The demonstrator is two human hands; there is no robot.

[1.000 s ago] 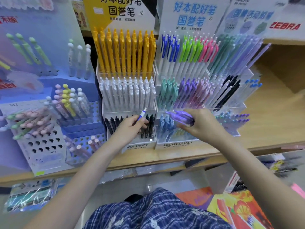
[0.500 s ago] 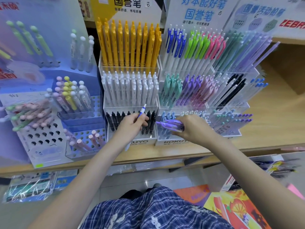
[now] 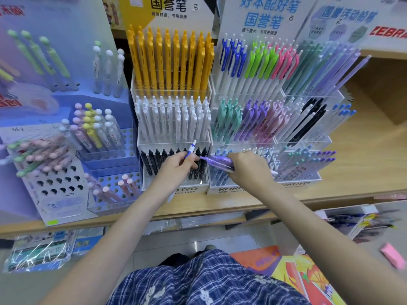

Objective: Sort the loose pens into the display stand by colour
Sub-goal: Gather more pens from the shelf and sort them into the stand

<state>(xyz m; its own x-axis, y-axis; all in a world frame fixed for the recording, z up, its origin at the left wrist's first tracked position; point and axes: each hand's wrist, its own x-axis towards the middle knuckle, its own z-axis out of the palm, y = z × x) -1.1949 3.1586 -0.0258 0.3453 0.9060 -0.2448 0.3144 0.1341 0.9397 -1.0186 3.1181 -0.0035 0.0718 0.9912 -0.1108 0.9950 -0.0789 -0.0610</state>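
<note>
We see two hands low in front of the display stand (image 3: 242,137). The left hand (image 3: 176,167) pinches one white pen with a blue clip (image 3: 191,149), and its top points up, just in front of the compartment of black pens (image 3: 154,159). The right hand (image 3: 248,167) has its fingers curled around a small bundle of purple pens (image 3: 217,160), which lies almost flat and points to the left, over the bottom row of pale blue pens (image 3: 220,179).

We judge that these pens are light, stiff and smooth plastic. A bundle can slip or spread if the grip is loose, so it is better to hold it near the middle. A single pen is best taken at the upper barrel, so the tip is free to enter a slot.

The room for moving is small. The clear walls of the compartments are thin and hard to see, and the rows stand tight together. The purple pens in the middle row (image 3: 253,119) are just above the right hand. On the right side the wooden shelf (image 3: 363,168) gives open space for the arm.
</note>
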